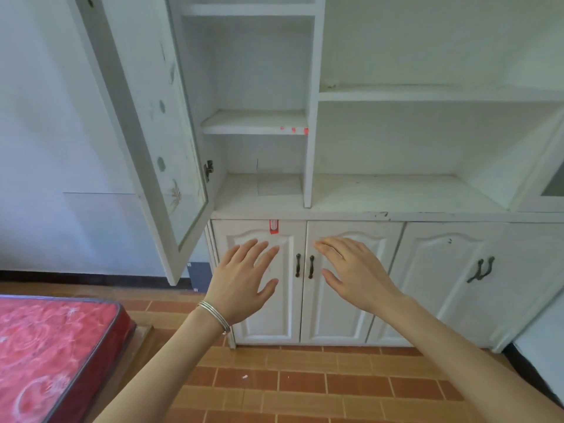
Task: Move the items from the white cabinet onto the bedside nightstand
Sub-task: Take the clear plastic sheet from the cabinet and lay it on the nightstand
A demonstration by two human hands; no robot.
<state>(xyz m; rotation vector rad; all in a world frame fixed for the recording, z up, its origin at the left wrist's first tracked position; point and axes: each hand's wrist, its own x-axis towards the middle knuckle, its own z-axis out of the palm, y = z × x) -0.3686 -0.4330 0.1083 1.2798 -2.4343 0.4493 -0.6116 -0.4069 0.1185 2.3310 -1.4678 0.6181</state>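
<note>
The tall white wooden cabinet (pixel 381 141) fills the view straight ahead of your fingers (pixel 262 251), its shelves rising above them and its lower cupboards right behind them. Below your fingers and forearms runs the floor of orange-brown rectangular tiles (pixel 305 383). Down and to the left of your fingers lies a red patterned mattress (pixel 45 346), its corner well apart from the cabinet's foot. Above and to the left of your fingers hangs the white-framed glass cabinet door (pixel 146 117), swung wide towards you, with pale flower prints on the pane.

Your left hand (pixel 244 279) hovers in front of the left white panelled cupboard door (pixel 287 315), and your right hand (pixel 357 270) in front of the right white panelled cupboard door (pixel 335 325). Both doors are closed. On both hands your fingers are straight and spread wide, holding nothing. This view does not settle whether the tips touch the doors.

Between your two sets of fingers stand two dark curved metal handles (pixel 298 265), upright and side by side, one on each door. Your left wrist wears thin silver bangles (pixel 213 315). Just above your left fingers a small red tag (pixel 273 226) sits at the top edge of the left door.
</note>
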